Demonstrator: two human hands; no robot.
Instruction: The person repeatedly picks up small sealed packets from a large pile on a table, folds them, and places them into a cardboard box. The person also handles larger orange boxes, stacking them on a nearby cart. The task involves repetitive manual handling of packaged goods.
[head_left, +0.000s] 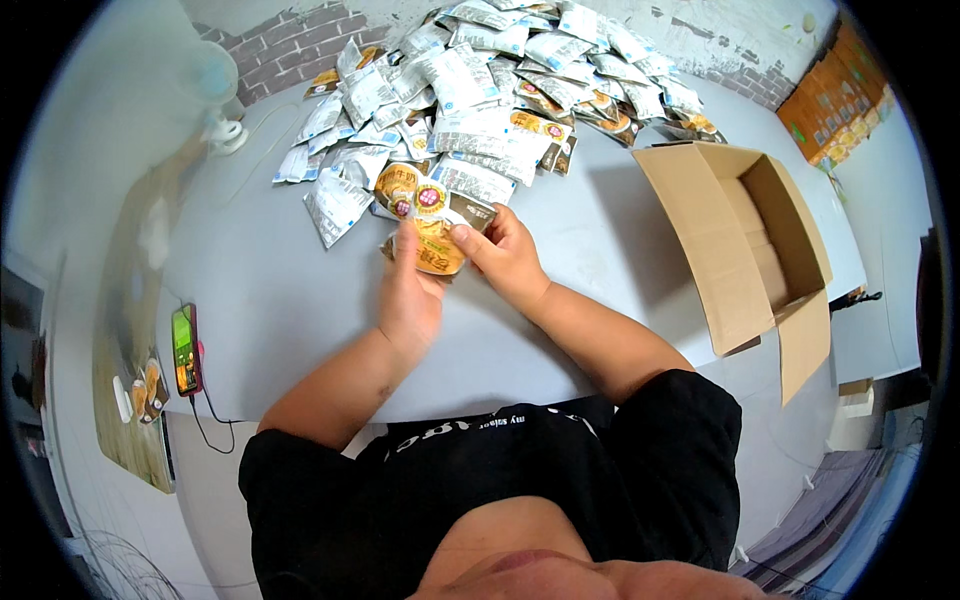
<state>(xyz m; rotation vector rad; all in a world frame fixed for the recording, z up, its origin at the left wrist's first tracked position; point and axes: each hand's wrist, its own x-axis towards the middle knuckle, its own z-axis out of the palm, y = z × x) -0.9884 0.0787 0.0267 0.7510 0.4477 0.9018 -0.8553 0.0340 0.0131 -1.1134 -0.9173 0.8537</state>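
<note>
Several brown and yellow printed food packets (435, 244) are between my hands, over the near side of a heap of such packets. My left hand (411, 292) grips them from the left, its thumb upright along their edge. On the right, my right hand (510, 251) pinches the packets with its thumb on the front face. The heap of sealed packets (480, 90), most with silvery white backs up and some with brown and yellow fronts showing, lies on the grey table (300, 300) just beyond my hands.
An open cardboard box (742, 240) lies at the table's right edge, flaps spread. A phone (185, 349) with a cable sits at the left edge. A small white fan (214, 82) stands at the back left. Two packets (150, 390) rest on a wooden surface at the far left.
</note>
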